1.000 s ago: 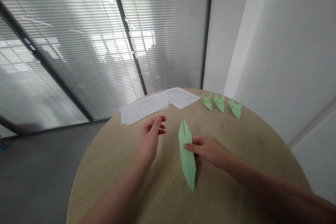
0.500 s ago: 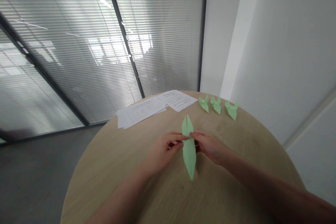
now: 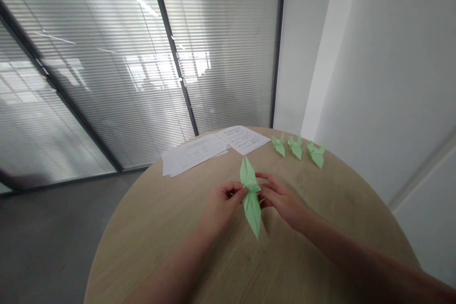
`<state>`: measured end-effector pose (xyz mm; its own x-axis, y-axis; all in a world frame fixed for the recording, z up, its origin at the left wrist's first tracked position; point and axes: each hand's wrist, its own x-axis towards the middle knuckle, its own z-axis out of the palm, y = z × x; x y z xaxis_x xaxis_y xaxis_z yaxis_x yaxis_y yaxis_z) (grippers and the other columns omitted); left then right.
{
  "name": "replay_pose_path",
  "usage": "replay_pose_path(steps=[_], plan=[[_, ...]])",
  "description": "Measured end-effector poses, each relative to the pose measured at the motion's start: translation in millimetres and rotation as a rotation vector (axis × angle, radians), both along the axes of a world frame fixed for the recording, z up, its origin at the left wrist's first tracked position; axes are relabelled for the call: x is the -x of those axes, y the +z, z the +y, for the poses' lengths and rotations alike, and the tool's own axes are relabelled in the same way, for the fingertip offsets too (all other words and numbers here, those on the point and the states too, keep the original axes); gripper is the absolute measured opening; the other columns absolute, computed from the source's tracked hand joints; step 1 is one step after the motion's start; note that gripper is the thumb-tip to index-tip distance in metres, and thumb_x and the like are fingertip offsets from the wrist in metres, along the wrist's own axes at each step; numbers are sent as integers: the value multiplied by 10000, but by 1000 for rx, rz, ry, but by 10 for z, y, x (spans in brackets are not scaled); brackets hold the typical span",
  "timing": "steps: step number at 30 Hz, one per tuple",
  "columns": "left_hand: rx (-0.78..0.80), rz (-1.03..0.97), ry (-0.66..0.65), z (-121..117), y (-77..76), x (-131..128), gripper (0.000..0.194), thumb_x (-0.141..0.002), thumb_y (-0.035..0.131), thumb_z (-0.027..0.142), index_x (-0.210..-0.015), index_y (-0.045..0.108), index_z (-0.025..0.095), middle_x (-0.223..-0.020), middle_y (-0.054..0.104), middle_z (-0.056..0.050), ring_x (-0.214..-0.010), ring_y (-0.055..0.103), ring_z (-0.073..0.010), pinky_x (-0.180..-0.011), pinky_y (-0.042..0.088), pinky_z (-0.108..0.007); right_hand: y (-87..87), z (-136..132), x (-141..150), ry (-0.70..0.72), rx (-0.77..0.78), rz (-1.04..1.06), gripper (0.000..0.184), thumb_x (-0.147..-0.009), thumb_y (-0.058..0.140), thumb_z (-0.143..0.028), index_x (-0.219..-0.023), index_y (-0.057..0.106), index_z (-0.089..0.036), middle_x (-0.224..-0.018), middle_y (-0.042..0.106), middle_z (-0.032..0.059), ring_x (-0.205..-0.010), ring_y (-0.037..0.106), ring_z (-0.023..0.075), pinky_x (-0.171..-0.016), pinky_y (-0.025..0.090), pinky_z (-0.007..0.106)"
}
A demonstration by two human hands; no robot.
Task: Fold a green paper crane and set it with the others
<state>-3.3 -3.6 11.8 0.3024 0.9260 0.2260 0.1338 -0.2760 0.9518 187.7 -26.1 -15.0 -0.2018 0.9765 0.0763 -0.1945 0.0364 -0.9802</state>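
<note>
A folded piece of light green origami paper [image 3: 252,209] is held above the table between both hands. Its far end splits into two points, its middle has a raised crosswise fold, and its near end tapers to a single tip. My left hand [image 3: 226,199] pinches the left edge at the middle, thumb on top. My right hand [image 3: 280,197] grips the right edge there, with some fingers hidden behind the paper. Three finished-looking green origami birds stand at the back right: a left one [image 3: 279,146], a middle one [image 3: 295,147] and a right one [image 3: 317,154].
The round wooden table [image 3: 149,232] fills the lower view. White sheets [image 3: 199,152] and a printed page [image 3: 244,139] overlap at its back edge. Behind stands a glass partition with blinds [image 3: 228,47]; a white wall [image 3: 392,66] rises at the right.
The green paper's middle has gained a raised crosswise fold where it was flatter before. My left thumb has moved onto that fold, and the right fingers have shifted along the edge.
</note>
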Motion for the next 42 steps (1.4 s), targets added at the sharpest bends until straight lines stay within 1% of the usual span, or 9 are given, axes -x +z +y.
replay_pose_path(steps=[2, 5, 10, 14, 21, 24, 28, 36, 42], plan=[[76, -62, 41, 32, -60, -14, 248, -787, 779, 410, -762, 764, 164, -702, 729, -53, -641, 635, -177, -638, 508, -298, -19, -8, 11, -19, -72, 8, 689, -837, 718, -444, -1449, 451, -273, -1137, 715, 78, -850, 685, 190, -766, 562, 346], [103, -90, 67, 52, -107, -20, 258, -759, 799, 414, -773, 764, 158, -722, 736, -56, -650, 632, -171, -642, 507, -293, -68, -3, 18, -27, -183, -38, 671, -817, 742, -396, -1428, 484, -291, -1308, 666, 106, -943, 688, 200, -804, 560, 349], [63, 4, 38, 11, -57, -14, 260, -781, 776, 424, -750, 775, 165, -734, 735, -56, -650, 617, -164, -629, 481, -279, -122, 58, -31, -92, -190, -172, 330, -828, 740, -476, -1057, 697, -242, -963, 732, 61, -886, 680, 223, -808, 538, 362], [26, 4, 11, -25, 8, -24, 351, -821, 729, 483, -661, 732, 170, -705, 704, -52, -649, 612, -163, -634, 483, -279, -111, 90, -51, -115, -154, -225, 328, -812, 746, -556, -854, 688, -236, -839, 713, 45, -796, 659, 219, -771, 526, 368], [76, -194, 129, -24, -53, -92, 318, -745, 790, 416, -872, 574, 220, -622, 636, 34, -571, 576, -156, -566, 472, -268, -65, 68, 67, -166, -78, -44, 463, -699, 856, -455, -994, 568, -246, -759, 680, -9, -715, 671, 197, -696, 548, 341], [9, -96, 218, -40, -52, -101, 248, -759, 752, 384, -758, 566, 221, -657, 614, 22, -614, 582, -165, -575, 469, -273, -49, 61, 80, -138, -17, -8, 540, -689, 875, -463, -1091, 603, -225, -796, 714, 13, -763, 698, 213, -741, 565, 360], [-140, 98, 289, -61, -20, -82, 138, -771, 721, 338, -732, 708, 206, -781, 682, -36, -729, 613, -198, -640, 471, -293, -67, 62, 78, -130, 9, -19, 493, -694, 877, -544, -1014, 701, -213, -923, 754, 65, -917, 722, 251, -859, 569, 399], [-9, -15, 77, -115, -93, -114, 359, -942, 583, 512, -1023, 795, 233, -943, 785, -62, -813, 689, -235, -789, 537, -346, -67, 38, 35, -146, -285, -254, 278, -886, 718, -468, -1079, 798, -284, -1113, 743, 63, -981, 687, 246, -925, 544, 414], [143, -209, -74, -119, -29, -141, 352, -863, 705, 461, -1065, 745, 175, -943, 784, -79, -818, 707, -223, -844, 572, -376, -13, 4, -43, -208, -494, -465, 284, -1003, 574, -354, -1159, 802, -288, -957, 639, 72, -901, 624, 213, -803, 529, 346]])
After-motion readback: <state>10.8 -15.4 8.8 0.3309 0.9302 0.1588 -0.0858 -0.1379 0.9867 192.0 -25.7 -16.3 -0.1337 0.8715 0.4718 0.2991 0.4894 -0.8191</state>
